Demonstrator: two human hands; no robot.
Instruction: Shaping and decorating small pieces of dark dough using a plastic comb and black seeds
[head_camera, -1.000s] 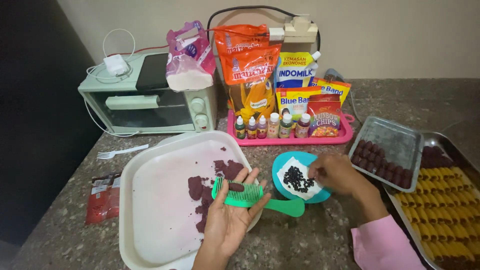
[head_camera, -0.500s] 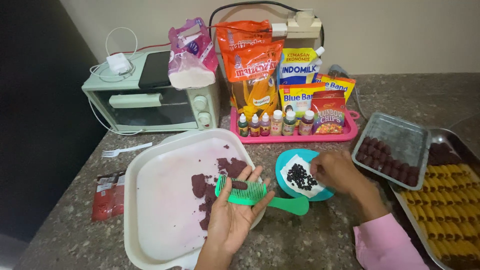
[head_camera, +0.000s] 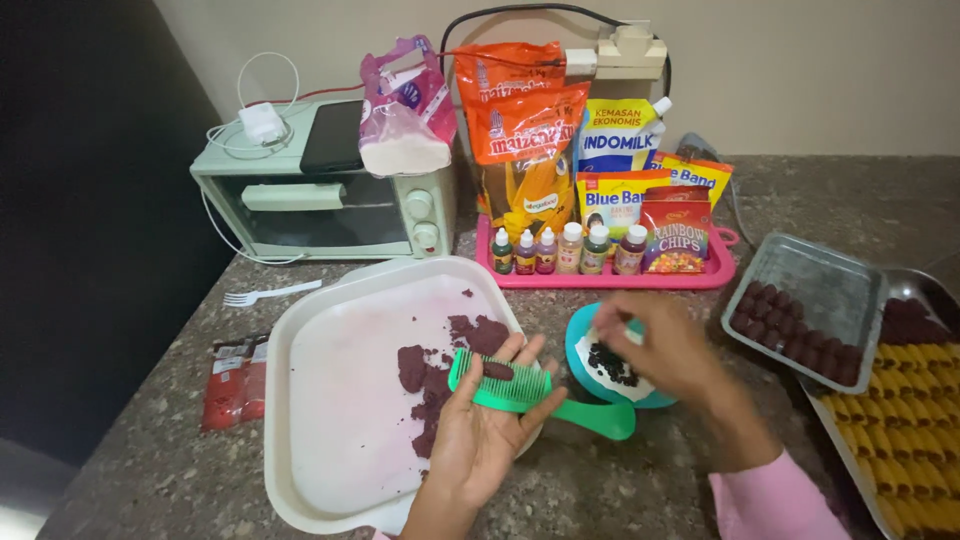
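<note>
Partly out of frame, the long tray of yellow pieces (head_camera: 915, 420) is cut off at the right edge, and a darker tray behind it (head_camera: 915, 310) shows only a corner with dark red pieces. The speckled counter (head_camera: 650, 490) carries everything.

The large cream tray (head_camera: 340, 400) holds a smeared patch of dark red dough (head_camera: 430, 375) toward its right side; the rest of its floor is stained pale pink. The grey metal tray (head_camera: 825, 285) holds rows of small dark red pieces along its near edge. The pink tray (head_camera: 610, 278) holds small colouring bottles and upright food packets. The teal bowl (head_camera: 585, 350) holds white paper with small dark bits (head_camera: 610, 365); its far rim is hidden by the right hand.

The left hand (head_camera: 480, 440) lies palm up over the cream tray's right rim, fingers (head_camera: 530, 352) spread apart, not clamped. The green comb (head_camera: 500, 385) rests across that palm with a bit of dough on its teeth, handle reaching toward the bowl.

The right hand (head_camera: 665, 345) is blurred over the bowl; whether its fingers pinch anything cannot be told.
</note>
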